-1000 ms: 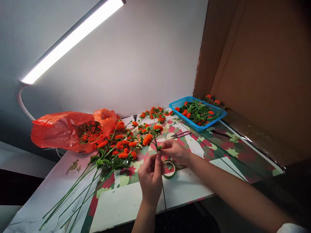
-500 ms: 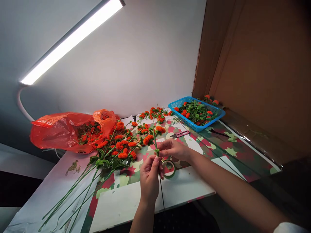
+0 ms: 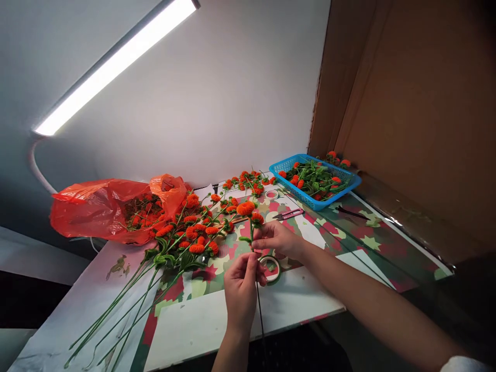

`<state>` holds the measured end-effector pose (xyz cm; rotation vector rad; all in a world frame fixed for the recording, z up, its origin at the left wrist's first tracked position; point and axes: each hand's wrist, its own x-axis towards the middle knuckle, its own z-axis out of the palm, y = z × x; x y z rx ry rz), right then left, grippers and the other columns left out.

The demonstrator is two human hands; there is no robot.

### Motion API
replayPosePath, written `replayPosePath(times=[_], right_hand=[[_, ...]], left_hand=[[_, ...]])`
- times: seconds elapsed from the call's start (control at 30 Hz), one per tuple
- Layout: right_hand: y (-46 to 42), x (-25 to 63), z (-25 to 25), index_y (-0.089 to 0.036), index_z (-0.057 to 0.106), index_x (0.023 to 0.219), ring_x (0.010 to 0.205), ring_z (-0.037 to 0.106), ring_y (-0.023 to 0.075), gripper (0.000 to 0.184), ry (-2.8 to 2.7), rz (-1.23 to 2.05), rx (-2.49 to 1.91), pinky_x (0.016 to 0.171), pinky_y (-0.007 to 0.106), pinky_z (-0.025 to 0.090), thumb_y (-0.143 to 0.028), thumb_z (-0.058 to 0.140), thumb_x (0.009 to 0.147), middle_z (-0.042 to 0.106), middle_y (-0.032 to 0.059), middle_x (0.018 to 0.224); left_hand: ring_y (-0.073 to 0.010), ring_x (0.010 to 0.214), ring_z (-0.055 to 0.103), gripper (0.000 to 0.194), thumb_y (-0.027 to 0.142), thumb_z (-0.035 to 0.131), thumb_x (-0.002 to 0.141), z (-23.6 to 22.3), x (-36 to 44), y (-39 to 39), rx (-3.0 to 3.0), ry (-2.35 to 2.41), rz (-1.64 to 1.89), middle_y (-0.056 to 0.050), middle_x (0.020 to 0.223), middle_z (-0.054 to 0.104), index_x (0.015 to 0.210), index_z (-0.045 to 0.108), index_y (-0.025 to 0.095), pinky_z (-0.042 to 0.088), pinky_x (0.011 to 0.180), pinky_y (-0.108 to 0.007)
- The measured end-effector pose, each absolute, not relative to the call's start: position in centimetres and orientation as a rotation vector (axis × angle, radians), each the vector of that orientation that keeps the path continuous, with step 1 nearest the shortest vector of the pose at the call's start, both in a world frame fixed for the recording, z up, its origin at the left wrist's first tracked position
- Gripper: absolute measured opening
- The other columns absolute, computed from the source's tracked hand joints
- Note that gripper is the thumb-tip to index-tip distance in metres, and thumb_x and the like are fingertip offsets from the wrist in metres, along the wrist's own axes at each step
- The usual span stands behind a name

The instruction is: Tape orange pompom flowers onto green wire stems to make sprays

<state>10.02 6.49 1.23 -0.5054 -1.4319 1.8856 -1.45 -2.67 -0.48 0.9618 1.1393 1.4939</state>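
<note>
In the head view, a green-stemmed sprig with round, fuzzy orange flower heads (image 3: pixel 246 208) stands up above the flat, patterned worktop (image 3: pixel 302 290). The left hand (image 3: pixel 241 279) has a narrow grip on its thin stem; the right hand (image 3: pixel 279 240) pinches higher, probably to stop wobbling. A pale, ring-shaped roll (image 3: pixel 278 270) sits near, maybe for easy reach.

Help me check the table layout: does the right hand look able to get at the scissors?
Probably yes: the scissors lie just beyond the right hand, with nothing seen between, though it would first have to leave the flower stem.
</note>
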Motion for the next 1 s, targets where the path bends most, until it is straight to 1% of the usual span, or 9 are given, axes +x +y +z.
replayPosePath(times=[0.1,0.27,0.37,0.43,0.53,0.6,0.67,0.8,1.0], right_hand=[[6.3,9.8,1.3,-0.014,0.058,0.065,0.058,0.051,0.0083,0.029,-1.378,1.893,-0.511,0.062,0.024,0.04,-0.033,0.079,0.058,0.054,-0.0046,0.059],[6.2,9.6,0.7,-0.014,0.06,0.067,0.056,0.053,0.0085,0.03,-1.266,2.071,-0.483,0.059,0.023,0.039,-0.034,0.08,0.057,0.057,-0.0043,0.057],[6.2,9.7,0.4,-0.013,0.059,0.064,0.054,0.051,0.0065,0.031,-1.208,2.163,-0.466,0.056,0.021,0.037,-0.033,0.081,0.056,0.056,-0.0052,0.055],[6.3,9.9,0.4,-0.012,0.06,0.064,0.054,0.051,0.0069,0.03,-1.237,2.175,-0.462,0.055,0.021,0.036,-0.033,0.081,0.057,0.056,-0.0042,0.056],[6.4,10.1,0.5,-0.012,0.061,0.066,0.054,0.051,0.0076,0.028,-1.278,2.126,-0.532,0.053,0.021,0.035,-0.032,0.079,0.059,0.056,-0.0034,0.058],[6.4,10.0,0.5,-0.013,0.063,0.067,0.055,0.05,0.0072,0.026,-1.254,2.073,-0.611,0.052,0.021,0.034,-0.028,0.08,0.056,0.056,-0.0037,0.06],[6.2,9.9,0.4,-0.013,0.064,0.067,0.056,0.05,0.0072,0.025,-1.236,2.031,-0.637,0.053,0.021,0.035,-0.026,0.081,0.055,0.057,-0.0033,0.062],[5.9,9.7,0.2,-0.012,0.065,0.062,0.055,0.049,0.0079,0.024,-1.285,2.006,-0.583,0.053,0.022,0.037,-0.031,0.079,0.059,0.056,-0.0021,0.059],[6.0,9.9,0.2,-0.01,0.067,0.068,0.056,0.053,0.0089,0.028,-1.359,2.094,-0.535,0.057,0.023,0.039,-0.036,0.076,0.064,0.06,-0.0003,0.061]], left_hand=[[-0.0034,0.04,0.043,0.022,0.034,0.064,0.076,-0.3,-1.2,-2.6,0.772,1.003,1.523,0.005,0.05,0.05,0.069,0.059,0.015,0.034,0.038,-0.013],[0.0013,0.031,0.022,0.022,0.029,0.072,0.068,0.1,-1.0,-2.3,0.367,0.591,1.349,0.009,0.043,0.037,0.065,0.057,0.014,0.019,0.029,-0.009],[0.0021,0.031,0.016,0.018,0.025,0.072,0.068,0.1,-1.0,-2.4,0.277,0.47,1.3,0.011,0.044,0.033,0.068,0.058,0.013,0.017,0.028,-0.008],[0.0015,0.031,0.018,0.02,0.029,0.071,0.07,-0.1,-0.9,-2.5,0.315,0.535,1.289,0.011,0.044,0.034,0.071,0.059,0.014,0.018,0.029,-0.009],[-0.0022,0.036,0.036,0.024,0.037,0.068,0.072,-0.2,-0.7,-2.8,0.541,0.857,1.418,0.007,0.049,0.046,0.073,0.06,0.014,0.031,0.034,-0.012],[-0.0058,0.044,0.046,0.022,0.036,0.068,0.073,-0.2,-0.6,-3.2,0.756,1.114,1.55,0.003,0.055,0.054,0.076,0.062,0.014,0.039,0.042,-0.016],[-0.008,0.049,0.05,0.019,0.033,0.066,0.075,-0.2,-0.5,-3.5,0.915,1.285,1.625,0.002,0.057,0.058,0.076,0.063,0.014,0.042,0.048,-0.019],[-0.0078,0.046,0.048,0.02,0.034,0.063,0.077,-0.3,-0.3,-3.5,0.892,1.273,1.668,0.003,0.055,0.055,0.074,0.063,0.014,0.04,0.045,-0.019],[-0.0009,0.03,0.036,0.032,0.041,0.073,0.064,-0.4,-0.4,-2.7,0.559,0.961,1.567,0.007,0.048,0.05,0.065,0.056,0.014,0.024,0.03,-0.012]])
